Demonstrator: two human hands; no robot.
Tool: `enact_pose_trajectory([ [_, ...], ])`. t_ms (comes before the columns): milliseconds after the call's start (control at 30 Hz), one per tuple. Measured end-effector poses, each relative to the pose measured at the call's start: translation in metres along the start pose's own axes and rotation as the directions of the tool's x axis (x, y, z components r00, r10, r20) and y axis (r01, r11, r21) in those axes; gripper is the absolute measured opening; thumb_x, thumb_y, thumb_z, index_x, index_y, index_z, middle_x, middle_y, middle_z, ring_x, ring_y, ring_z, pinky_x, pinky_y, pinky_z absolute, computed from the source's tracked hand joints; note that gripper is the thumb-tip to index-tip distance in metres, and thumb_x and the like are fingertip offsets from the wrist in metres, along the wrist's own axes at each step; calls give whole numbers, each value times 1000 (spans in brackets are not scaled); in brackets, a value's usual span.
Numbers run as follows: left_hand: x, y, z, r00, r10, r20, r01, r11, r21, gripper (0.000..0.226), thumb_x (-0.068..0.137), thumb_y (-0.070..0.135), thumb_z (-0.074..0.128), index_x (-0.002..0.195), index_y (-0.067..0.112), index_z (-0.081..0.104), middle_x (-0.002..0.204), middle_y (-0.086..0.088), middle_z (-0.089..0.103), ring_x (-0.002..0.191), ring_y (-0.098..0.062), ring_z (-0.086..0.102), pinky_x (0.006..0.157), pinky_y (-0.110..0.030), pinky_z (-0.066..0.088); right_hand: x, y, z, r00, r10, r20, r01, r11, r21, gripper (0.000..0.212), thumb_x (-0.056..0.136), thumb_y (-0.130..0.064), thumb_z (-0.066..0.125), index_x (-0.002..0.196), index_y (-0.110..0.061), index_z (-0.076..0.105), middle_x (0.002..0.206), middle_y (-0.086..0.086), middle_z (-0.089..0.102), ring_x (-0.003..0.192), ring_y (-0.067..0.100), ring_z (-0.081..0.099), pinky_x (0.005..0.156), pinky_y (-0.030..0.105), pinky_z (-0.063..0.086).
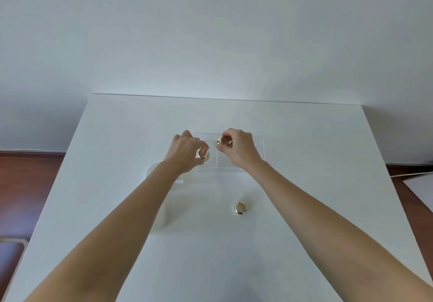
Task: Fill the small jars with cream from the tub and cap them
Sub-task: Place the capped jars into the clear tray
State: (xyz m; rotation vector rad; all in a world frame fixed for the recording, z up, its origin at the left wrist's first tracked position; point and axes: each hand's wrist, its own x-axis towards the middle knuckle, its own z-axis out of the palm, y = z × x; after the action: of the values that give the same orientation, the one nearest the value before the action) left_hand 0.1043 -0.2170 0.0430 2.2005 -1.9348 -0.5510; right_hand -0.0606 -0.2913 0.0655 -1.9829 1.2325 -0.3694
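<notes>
- Wall (210, 32), plain and pale, fills the space behind the table.
- White table (304, 243) stands against it, with dark wooden floor (30, 179) showing on both sides.
- Two bare forearms stretch from the near edge out over the tabletop, towards its middle.
- Clear tray (259, 151), shallow and see-through, lies flat on the table past the middle, under the hands.
- Pale tub (161, 222) sits on the table beneath the left forearm, mostly hidden by it; whether it holds cream I cannot tell.
- Left hand (185, 149) hovers at the tray's left edge, fingers curled down around a small gold jar (203, 154), pinching it between thumb and fingertips.
- Right hand (239, 147) is over the tray, thumb and forefinger pinching a second gold jar (219, 141), the other fingers curled in behind it.
- The two gold pieces are near each other but apart, the right one a little farther from me.
- Gold cap (240, 208) rests alone on the table, nearer than the tray, between the two forearms and closer to the right one.
- White strip (180, 181), small and flat, pokes out just beside the left forearm; I cannot tell what it is.
</notes>
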Motion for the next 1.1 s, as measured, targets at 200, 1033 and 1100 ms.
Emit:
enact_pose_trajectory([
  [200, 14, 3, 2, 993, -38, 116, 14, 980, 200, 37, 82, 30, 77, 118, 33, 69, 110, 9, 70, 123, -17, 39, 105, -39, 15, 7, 7, 3, 1000, 11, -17, -11, 1000, -6, 18, 83, -18, 71, 93, -4, 67, 85, 3, 69, 71, 15, 58, 62, 13, 40],
  [1033, 9, -29, -7, 985, -71, 158, 104, 973, -207, 114, 57, 48, 92, 152, 34, 31, 143, 1, 37, 134, -21, 30, 110, -38, 21, 30, -2, 33, 960, -248, 127, 278, 889, -364, 27, 83, -20, 65, 109, -14, 63, 97, 1, 67, 95, 23, 48, 78, 30, 43],
  [1100, 10, -30, -6, 986, -67, 154, 100, 971, -215, 114, 57, 47, 93, 152, 34, 32, 142, 2, 38, 134, -21, 30, 110, -37, 21, 33, 1, 39, 961, -242, 135, 277, 862, -424, 28, 83, -22, 63, 110, -14, 62, 97, 1, 67, 97, 24, 47, 82, 29, 40],
])
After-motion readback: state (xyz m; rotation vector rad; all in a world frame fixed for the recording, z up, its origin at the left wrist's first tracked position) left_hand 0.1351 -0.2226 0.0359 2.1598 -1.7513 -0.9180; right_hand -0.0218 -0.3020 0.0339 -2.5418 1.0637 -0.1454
